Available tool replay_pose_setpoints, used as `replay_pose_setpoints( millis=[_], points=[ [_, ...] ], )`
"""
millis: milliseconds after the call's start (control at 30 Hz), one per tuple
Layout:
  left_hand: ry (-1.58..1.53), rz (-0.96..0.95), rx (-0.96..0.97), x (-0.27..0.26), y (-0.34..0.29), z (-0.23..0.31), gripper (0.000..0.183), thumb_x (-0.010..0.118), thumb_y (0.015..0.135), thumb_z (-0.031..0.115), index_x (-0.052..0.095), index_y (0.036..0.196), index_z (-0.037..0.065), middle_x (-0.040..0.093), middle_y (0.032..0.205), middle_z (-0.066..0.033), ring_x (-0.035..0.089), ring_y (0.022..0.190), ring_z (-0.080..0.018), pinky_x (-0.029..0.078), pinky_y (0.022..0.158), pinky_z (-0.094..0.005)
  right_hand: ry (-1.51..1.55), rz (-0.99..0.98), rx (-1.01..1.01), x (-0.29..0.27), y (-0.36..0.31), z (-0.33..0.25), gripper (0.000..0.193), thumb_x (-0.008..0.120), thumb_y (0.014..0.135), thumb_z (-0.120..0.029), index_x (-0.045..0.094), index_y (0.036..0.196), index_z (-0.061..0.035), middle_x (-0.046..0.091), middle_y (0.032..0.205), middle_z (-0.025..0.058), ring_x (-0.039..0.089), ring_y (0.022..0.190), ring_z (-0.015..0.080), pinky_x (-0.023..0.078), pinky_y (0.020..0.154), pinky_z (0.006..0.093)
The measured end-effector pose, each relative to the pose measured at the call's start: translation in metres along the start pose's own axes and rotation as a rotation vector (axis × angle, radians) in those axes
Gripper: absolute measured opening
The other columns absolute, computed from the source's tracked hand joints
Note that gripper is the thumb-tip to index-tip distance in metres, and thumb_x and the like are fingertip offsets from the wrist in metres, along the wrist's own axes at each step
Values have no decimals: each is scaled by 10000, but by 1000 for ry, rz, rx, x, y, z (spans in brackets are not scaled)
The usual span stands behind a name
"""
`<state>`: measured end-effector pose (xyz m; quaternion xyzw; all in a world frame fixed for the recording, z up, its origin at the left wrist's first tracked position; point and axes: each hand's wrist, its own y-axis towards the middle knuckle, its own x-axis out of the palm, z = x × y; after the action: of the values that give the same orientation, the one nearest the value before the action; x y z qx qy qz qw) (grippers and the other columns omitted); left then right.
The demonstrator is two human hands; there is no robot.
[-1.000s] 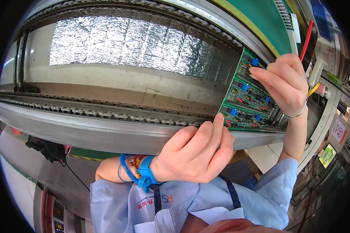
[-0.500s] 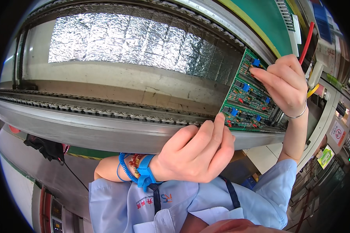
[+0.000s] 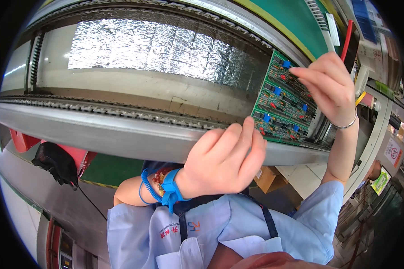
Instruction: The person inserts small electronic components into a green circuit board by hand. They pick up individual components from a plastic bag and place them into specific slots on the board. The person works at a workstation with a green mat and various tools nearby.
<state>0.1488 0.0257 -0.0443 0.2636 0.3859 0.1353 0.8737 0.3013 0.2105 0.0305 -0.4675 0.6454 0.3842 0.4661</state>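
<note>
A green circuit board [image 3: 280, 99] with blue, red and black components lies across the conveyor rails at the right. My left hand [image 3: 226, 157], with a blue wrist strap, is closed at the board's near left corner. Its index fingertip touches that corner, and the other fingers are bent over the near metal rail [image 3: 94, 132]. Above the board's far right part, my right hand [image 3: 332, 87] has its fingers drawn into a pinch, beside a blue component [image 3: 286, 64]. Anything between those fingertips is too small to make out.
Drive chains [image 3: 134, 117] run along both rails. Crinkled silver foil [image 3: 143, 49] lies between them. A green surface with a yellow edge [image 3: 274, 20] borders the far rail. A cardboard box [image 3: 271, 179] stands below the near rail, and a black bag [image 3: 54, 161] is at the left.
The whole view has shifted slightly. My right fingertips now sit nearer the board's far blue component, and the pinch looks a little looser. My left hand stays at the board's near left corner.
</note>
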Motion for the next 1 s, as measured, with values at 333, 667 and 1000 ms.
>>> replay_pose_setpoints(
  millis=[333, 667, 1000],
  points=[
    [-13, 123, 99, -28, -20, -2, 307, 678, 634, -88, 629, 917, 21, 662, 926, -86, 591, 765, -224, 456, 638, -308, -8, 317, 287, 7, -72, -78, 226, 597, 772, 39, 640, 983, -28, 578, 830, 81, 544, 773, 254, 412, 690, 333],
    [192, 234, -134, -78, -107, -18, 208, 653, 750, -93, 607, 919, 20, 580, 779, -72, 496, 653, -176, 392, 558, -275, 281, 588, 466, 88, -149, -165, 147, 589, 808, 3, 643, 938, -35, 582, 820, 84, 546, 752, 246, 422, 685, 327],
    [204, 277, -137, -100, -145, 6, 134, 656, 740, -59, 607, 837, 19, 570, 744, -91, 539, 670, -219, 423, 582, -301, 370, 572, 217, 116, -129, -216, 184, 613, 768, 11, 646, 938, -51, 573, 837, 82, 552, 773, 259, 415, 711, 336]
  ],
)
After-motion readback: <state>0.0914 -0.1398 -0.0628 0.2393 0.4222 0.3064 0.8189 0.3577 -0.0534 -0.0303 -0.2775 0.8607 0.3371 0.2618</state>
